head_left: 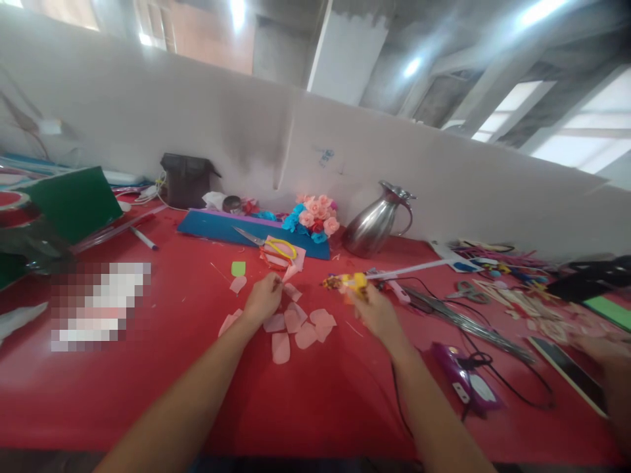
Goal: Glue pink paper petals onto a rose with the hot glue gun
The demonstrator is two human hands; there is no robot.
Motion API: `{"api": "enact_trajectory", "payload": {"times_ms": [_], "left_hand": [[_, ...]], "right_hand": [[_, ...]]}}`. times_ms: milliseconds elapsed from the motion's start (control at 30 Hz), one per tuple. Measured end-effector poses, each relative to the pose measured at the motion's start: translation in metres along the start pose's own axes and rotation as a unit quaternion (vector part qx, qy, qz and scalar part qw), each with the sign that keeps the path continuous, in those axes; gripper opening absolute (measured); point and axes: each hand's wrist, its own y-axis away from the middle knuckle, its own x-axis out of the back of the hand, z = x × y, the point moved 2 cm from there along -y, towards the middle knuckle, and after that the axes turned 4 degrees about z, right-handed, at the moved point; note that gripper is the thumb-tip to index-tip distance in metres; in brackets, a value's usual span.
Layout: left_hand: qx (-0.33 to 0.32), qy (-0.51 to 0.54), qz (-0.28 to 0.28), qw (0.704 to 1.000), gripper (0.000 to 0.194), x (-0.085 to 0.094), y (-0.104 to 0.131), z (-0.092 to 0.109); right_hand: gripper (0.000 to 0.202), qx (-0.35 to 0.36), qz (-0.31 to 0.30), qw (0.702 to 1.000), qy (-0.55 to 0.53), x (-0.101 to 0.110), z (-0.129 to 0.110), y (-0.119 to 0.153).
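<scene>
Red table point(315, 414) gives room btwn the forearms point(202, 387), from pink petals point(280, 348) to its near edge, w/ scissors point(261, 242) & blue board point(221, 227) bounding the far side. L hand point(263, 300) reaches in palm down, fingers bunched just beside the petals, can't tell if gripping a pc; R hand point(380, 314) wraps round yellow glue gun point(355, 284), tip pointing L, nr the petals' R side.
</scene>
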Motion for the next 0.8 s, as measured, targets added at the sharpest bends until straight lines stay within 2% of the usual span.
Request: {"api": "enact_trajectory", "payload": {"times_ms": [67, 100, 167, 233, 300, 333, 367, 433, 467, 567, 700, 800], "left_hand": [[-0.003, 0.013, 0.003, 1.0, 0.008, -0.001, -0.001, -0.002], [-0.007, 0.022, 0.003, 1.0, 0.008, -0.001, -0.001, -0.003], [-0.016, 0.051, 0.003, 0.999, 0.008, -0.002, -0.002, -0.004], [-0.019, 0.091, 0.013, 0.996, 0.008, 0.0, -0.002, -0.003], [-0.01, 0.131, 0.038, 0.991, 0.008, 0.003, -0.002, 0.0], [-0.003, 0.152, 0.054, 0.987, 0.008, 0.005, -0.002, 0.001], [0.003, 0.174, 0.071, 0.982, 0.009, 0.008, -0.002, 0.003], [0.013, 0.22, 0.098, 0.97, 0.011, 0.013, -0.001, 0.005], [0.017, 0.242, 0.109, 0.964, 0.013, 0.015, -0.001, 0.006], [0.028, 0.283, 0.132, 0.95, 0.019, 0.019, -0.002, 0.005], [0.012, 0.31, 0.13, 0.942, 0.024, 0.022, -0.004, 0.003], [0.003, 0.345, 0.104, 0.933, 0.027, 0.021, -0.005, 0.005]], "right_hand": [[0.035, -0.082, -0.005, 0.995, -0.058, -0.003, 0.021, -0.01], [0.036, -0.102, -0.01, 0.993, -0.054, -0.005, 0.03, -0.013], [0.036, -0.111, -0.003, 0.993, 0.028, -0.005, 0.042, -0.015], [0.031, -0.079, 0.057, 0.983, 0.153, -0.001, 0.04, -0.012], [0.024, -0.01, 0.131, 0.961, 0.244, -0.001, 0.023, -0.008], [0.023, 0.038, 0.144, 0.955, 0.258, -0.003, 0.009, -0.007], [0.023, 0.094, 0.126, 0.957, 0.245, -0.009, -0.008, -0.007], [0.024, 0.17, 0.027, 0.966, 0.195, -0.026, -0.042, -0.014], [0.025, 0.186, -0.04, 0.964, 0.185, -0.037, -0.057, -0.019], [0.016, 0.181, -0.114, 0.959, 0.186, -0.066, -0.09, -0.04], [0.009, 0.149, -0.164, 0.957, 0.185, -0.091, -0.103, -0.062], [0.007, 0.136, -0.17, 0.963, 0.158, -0.095, -0.104, -0.069]]}}
